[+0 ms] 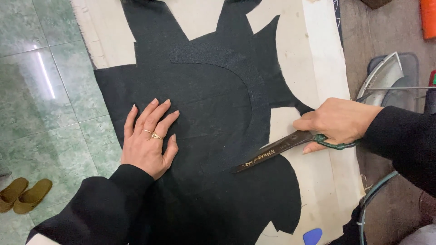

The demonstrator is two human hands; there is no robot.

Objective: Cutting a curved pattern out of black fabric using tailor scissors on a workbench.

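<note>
Fabric: black cloth [213, 113] lies flat on a cream-covered bench [322, 59], partly cut into curved shapes
Left hand: left hand [149, 140] is spread, fingers splayed, palm pressed flat on the cloth, a ring on one finger
Right hand: right hand [336, 122] is curled round the green handles of the scissors [277, 152]
Scissors: long axis slants down toward the left hand; the blades look nearly together, tip on the cloth's edge
Nearer: the right hand is on the tool; the left hand is well apart, across the cloth
Around: blue chalk [312, 236] at the bench's near edge, iron [386, 77] to the right, slippers [25, 195] on the green tiled floor [41, 90]
Obstruction: nothing lies between blades and cloth
</note>
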